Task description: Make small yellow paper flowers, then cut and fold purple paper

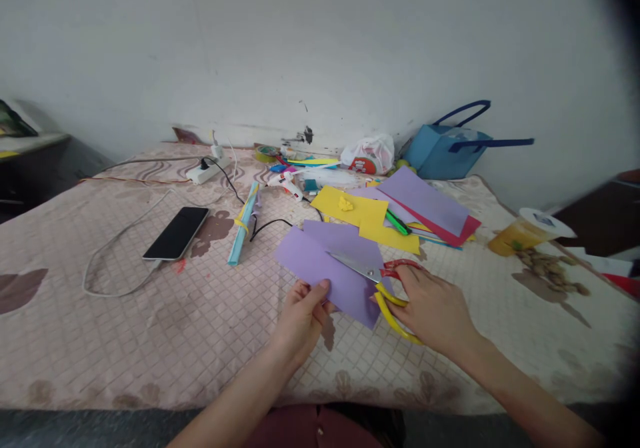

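Purple paper is up near the middle of the near side of the table, pinched at its near edge between the left hand's thumb and fingers. Right hand's got its fingers wrapped round the scissors, blades lying across the sheet. Just past that there's yellow paper and a green cutter, with a glue gun farther back. Phone's off left, cup's way right, blue bag's far right.

The only camera sat on the person's head and looked forward and down across the table, with the wall filling the frame's top.
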### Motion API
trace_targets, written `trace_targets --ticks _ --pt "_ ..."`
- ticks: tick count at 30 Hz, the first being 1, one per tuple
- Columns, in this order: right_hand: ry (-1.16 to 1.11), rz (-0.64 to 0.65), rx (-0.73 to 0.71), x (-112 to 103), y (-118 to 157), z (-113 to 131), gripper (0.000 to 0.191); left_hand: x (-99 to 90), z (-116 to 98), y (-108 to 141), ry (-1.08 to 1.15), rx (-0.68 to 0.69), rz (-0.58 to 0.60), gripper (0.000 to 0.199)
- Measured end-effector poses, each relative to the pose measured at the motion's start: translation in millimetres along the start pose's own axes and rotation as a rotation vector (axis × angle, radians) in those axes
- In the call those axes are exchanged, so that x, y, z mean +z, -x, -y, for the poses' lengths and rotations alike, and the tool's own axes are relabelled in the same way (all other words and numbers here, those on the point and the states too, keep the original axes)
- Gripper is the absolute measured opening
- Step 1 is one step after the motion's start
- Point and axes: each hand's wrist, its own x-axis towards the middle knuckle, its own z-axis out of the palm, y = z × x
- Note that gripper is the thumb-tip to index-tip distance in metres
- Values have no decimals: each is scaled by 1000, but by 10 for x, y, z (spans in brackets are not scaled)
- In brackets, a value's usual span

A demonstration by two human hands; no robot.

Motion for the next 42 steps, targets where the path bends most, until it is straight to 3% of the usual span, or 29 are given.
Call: trace_targets --ticks 23,42 --pt "53 -19 8 10 2 -13 38 32 -1 38 114 21 41 22" --pt "76 -6 -18 -41 -41 26 41 14 62 48 67 28 43 20"
